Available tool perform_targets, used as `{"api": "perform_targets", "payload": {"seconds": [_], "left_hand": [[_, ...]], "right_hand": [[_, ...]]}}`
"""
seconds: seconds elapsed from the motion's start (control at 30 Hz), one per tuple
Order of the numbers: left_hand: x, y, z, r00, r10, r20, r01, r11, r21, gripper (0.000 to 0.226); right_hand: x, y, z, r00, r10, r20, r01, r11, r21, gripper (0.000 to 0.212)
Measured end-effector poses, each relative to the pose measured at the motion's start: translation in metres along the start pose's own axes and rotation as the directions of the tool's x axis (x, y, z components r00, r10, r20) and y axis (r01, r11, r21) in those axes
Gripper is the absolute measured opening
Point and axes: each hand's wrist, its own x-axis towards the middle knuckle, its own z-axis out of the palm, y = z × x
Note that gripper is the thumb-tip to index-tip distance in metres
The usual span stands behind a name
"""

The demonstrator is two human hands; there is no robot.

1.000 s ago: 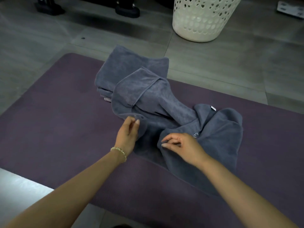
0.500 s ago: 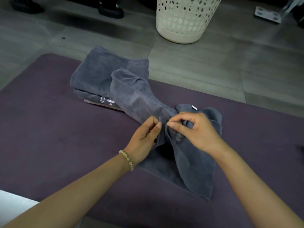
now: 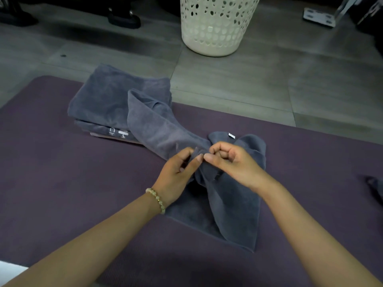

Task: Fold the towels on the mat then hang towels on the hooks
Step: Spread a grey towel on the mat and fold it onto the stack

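A loose grey towel (image 3: 232, 206) lies crumpled on the purple mat (image 3: 62, 193), one end draped up over a stack of folded grey towels (image 3: 103, 100) at the mat's far left. My left hand (image 3: 178, 172) and my right hand (image 3: 228, 162) meet above the towel's middle, and each pinches a bunched edge of it between thumb and fingers. A small white label (image 3: 231, 135) shows on the towel just beyond my right hand. No hooks are in view.
A white perforated laundry basket (image 3: 217, 25) stands on the grey tiled floor beyond the mat. Dark furniture feet (image 3: 124, 17) sit at the far left, a metal base plate (image 3: 319, 16) at the far right. Another bit of dark cloth (image 3: 375, 187) shows at the right edge.
My hands have come together from apart and gathered the towel's edges, lifting its middle into a bunch. The view has shifted right and closer.
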Motion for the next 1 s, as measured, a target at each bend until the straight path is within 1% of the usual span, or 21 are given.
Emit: {"api": "perform_targets", "payload": {"seconds": [0.1, 0.13, 0.2, 0.27, 0.33, 0.4, 0.43, 0.5, 0.53, 0.57, 0.6, 0.67, 0.7, 0.73, 0.77, 0.8, 0.83, 0.87, 0.9, 0.97, 1.0], "left_hand": [[0.008, 0.002, -0.001, 0.990, 0.000, -0.138, 0.020, 0.990, 0.142, 0.023], [0.010, 0.004, -0.002, 0.988, -0.007, -0.155, 0.025, 0.993, 0.115, 0.024], [0.012, 0.014, -0.001, 0.992, -0.035, -0.120, 0.018, 0.990, -0.140, 0.029], [0.014, 0.027, 0.002, 0.980, -0.110, -0.164, 0.046, 0.934, -0.354, 0.022], [0.017, 0.034, -0.001, 0.915, -0.281, -0.289, 0.101, 0.853, -0.512, 0.016], [0.022, 0.029, -0.016, 0.844, -0.398, -0.361, 0.147, 0.817, -0.557, 0.027], [0.019, 0.026, -0.026, 0.849, -0.385, -0.362, 0.190, 0.862, -0.471, 0.029], [0.009, 0.018, -0.043, 0.897, -0.310, -0.313, 0.291, 0.951, -0.110, 0.035], [0.004, 0.014, -0.049, 0.923, -0.299, -0.243, 0.327, 0.941, 0.082, 0.040], [-0.004, 0.006, -0.056, 0.925, -0.344, -0.160, 0.376, 0.892, 0.253, 0.044], [-0.012, -0.001, -0.062, 0.892, -0.445, -0.078, 0.438, 0.812, 0.386, 0.049], [-0.029, -0.017, -0.071, 0.724, -0.686, 0.079, 0.528, 0.624, 0.576, 0.068], [-0.036, -0.025, -0.073, 0.639, -0.752, 0.162, 0.514, 0.574, 0.638, 0.085], [-0.043, -0.032, -0.071, 0.553, -0.800, 0.232, 0.494, 0.539, 0.682, 0.092], [-0.051, -0.037, -0.067, 0.474, -0.830, 0.293, 0.480, 0.523, 0.704, 0.087], [-0.059, -0.042, -0.064, 0.432, -0.837, 0.334, 0.478, 0.527, 0.702, 0.079], [-0.066, -0.048, -0.062, 0.428, -0.841, 0.332, 0.507, 0.527, 0.682, 0.073], [-0.071, -0.054, -0.063, 0.458, -0.839, 0.293, 0.557, 0.528, 0.641, 0.073], [-0.075, -0.067, -0.068, 0.509, -0.832, 0.222, 0.605, 0.529, 0.596, 0.081], [-0.081, -0.087, -0.079, 0.672, -0.740, 0.034, 0.642, 0.605, 0.471, 0.098], [-0.081, -0.094, -0.083, 0.736, -0.676, -0.041, 0.628, 0.658, 0.415, 0.091]], "right_hand": [[-0.003, 0.002, -0.003, 1.000, -0.017, 0.011, 0.018, 0.995, -0.097, 0.044], [-0.005, 0.001, -0.003, 1.000, -0.023, 0.003, 0.023, 0.992, -0.125, 0.044], [-0.005, 0.000, -0.004, 1.000, -0.009, -0.019, 0.006, 0.987, -0.158, 0.052], [-0.006, -0.002, -0.007, 1.000, -0.018, -0.023, 0.014, 0.987, -0.158, 0.061], [-0.006, 0.001, -0.011, 0.998, -0.055, -0.003, 0.054, 0.987, -0.150, 0.064], [-0.010, 0.009, -0.018, 0.999, -0.002, 0.035, 0.007, 0.987, -0.158, 0.057], [-0.014, 0.014, -0.020, 0.997, 0.039, 0.074, -0.025, 0.983, -0.180, 0.053], [-0.021, 0.027, -0.024, 0.986, 0.104, 0.131, -0.071, 0.970, -0.234, 0.051], [-0.025, 0.034, -0.026, 0.983, 0.124, 0.135, -0.088, 0.964, -0.249, 0.054], [-0.026, 0.043, -0.027, 0.982, 0.137, 0.133, -0.099, 0.960, -0.264, 0.059], [-0.027, 0.049, -0.026, 0.980, 0.143, 0.136, -0.100, 0.954, -0.283, 0.066], [-0.024, 0.061, -0.020, 0.976, 0.137, 0.169, -0.072, 0.936, -0.345, 0.071], [-0.021, 0.064, -0.013, 0.974, 0.129, 0.187, -0.047, 0.920, -0.389, 0.066], [-0.017, 0.064, -0.003, 0.973, 0.125, 0.195, -0.029, 0.899, -0.436, 0.057], [-0.014, 0.065, 0.008, 0.973, 0.125, 0.193, -0.020, 0.881, -0.472, 0.045], [-0.010, 0.066, 0.017, 0.971, 0.129, 0.199, -0.018, 0.878, -0.477, 0.035], [-0.008, 0.069, 0.026, 0.964, 0.146, 0.223, -0.031, 0.893, -0.450, 0.027], [-0.007, 0.072, 0.033, 0.951, 0.172, 0.256, -0.056, 0.912, -0.406, 0.022], [-0.006, 0.077, 0.040, 0.941, 0.199, 0.272, -0.087, 0.924, -0.373, 0.018], [-0.004, 0.082, 0.047, 0.957, 0.196, 0.215, -0.125, 0.945, -0.304, 0.015], [-0.002, 0.082, 0.048, 0.975, 0.169, 0.144, -0.130, 0.959, -0.250, 0.011]]}}
